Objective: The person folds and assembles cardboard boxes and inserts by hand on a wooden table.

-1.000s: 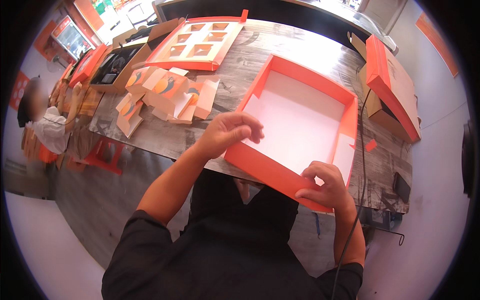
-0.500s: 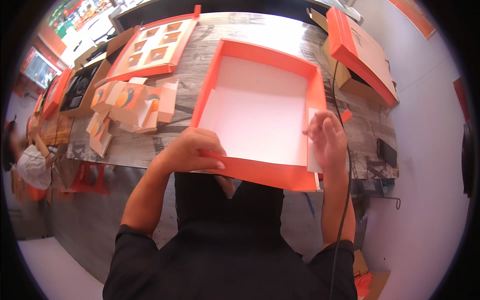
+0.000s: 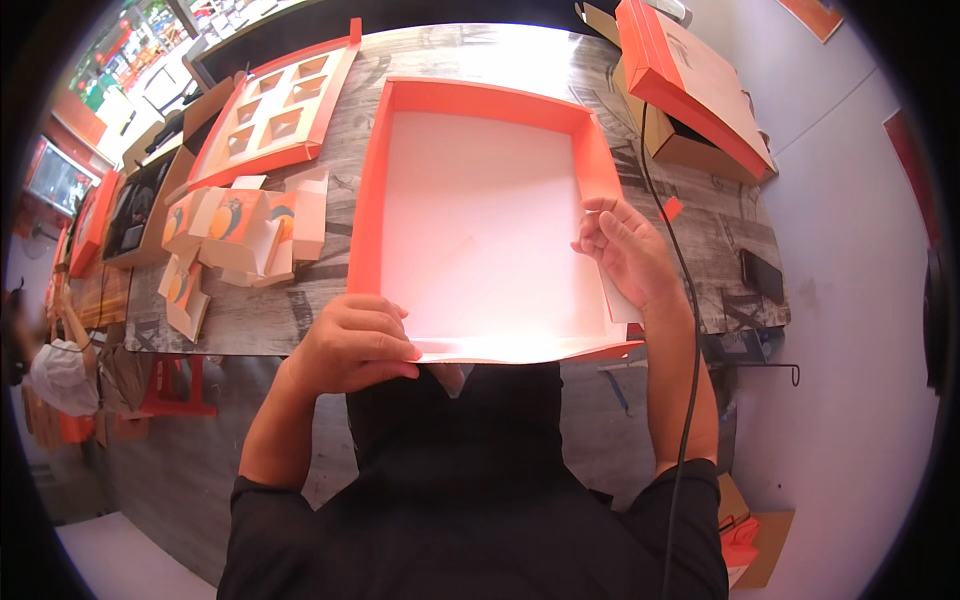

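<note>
The shallow, square-cornered box has orange walls, white inside.

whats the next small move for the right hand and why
Probably press the white flap inward with the right hand: it looks untucked at the near right of the orange box, beside that hand, while the left hand grips the near left corner.

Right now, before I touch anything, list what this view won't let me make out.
All in the head view:
- Orange box, near-left corner: covered by the left hand.
- Its right wall, in part: behind the right hand.
- Its underside: turned away from the camera.
- Brown carton at right, most of its inside: covered by the orange-sided box on it.
- Other person at far left, hand details: blurred and too small.
</note>
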The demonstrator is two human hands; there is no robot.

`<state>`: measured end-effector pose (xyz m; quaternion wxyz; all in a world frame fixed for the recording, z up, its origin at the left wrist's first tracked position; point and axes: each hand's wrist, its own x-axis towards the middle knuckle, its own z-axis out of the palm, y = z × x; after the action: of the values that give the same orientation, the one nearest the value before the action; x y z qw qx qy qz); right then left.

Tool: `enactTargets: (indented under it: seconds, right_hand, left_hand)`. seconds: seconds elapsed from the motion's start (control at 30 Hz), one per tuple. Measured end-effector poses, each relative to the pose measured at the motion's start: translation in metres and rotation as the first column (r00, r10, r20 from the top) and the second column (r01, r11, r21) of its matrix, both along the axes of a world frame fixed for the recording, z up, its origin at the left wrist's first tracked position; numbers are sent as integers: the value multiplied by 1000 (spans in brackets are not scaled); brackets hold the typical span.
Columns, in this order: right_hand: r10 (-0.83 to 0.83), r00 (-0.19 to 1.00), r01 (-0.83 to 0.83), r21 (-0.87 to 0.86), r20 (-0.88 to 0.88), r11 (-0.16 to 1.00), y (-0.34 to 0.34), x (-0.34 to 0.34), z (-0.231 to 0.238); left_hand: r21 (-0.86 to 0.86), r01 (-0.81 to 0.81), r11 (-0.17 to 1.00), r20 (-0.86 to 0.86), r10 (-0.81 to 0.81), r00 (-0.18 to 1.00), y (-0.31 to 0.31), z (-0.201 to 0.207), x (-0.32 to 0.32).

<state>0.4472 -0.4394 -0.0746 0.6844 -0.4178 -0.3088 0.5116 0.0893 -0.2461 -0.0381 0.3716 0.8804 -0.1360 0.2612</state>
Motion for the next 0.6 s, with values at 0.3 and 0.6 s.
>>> enactTargets:
  seconds: [0.3,0.6]
  right_hand:
    - [155,916,-101,-161,369,982,18,-32,13]
    - [-284,-47,134,288,958,948,-3,-43,43]
  left_hand:
    - [71,-15,997,-183,28,983,-17,26,-11]
    - [-219,40,975,-445,-136,885,3,24,-26]
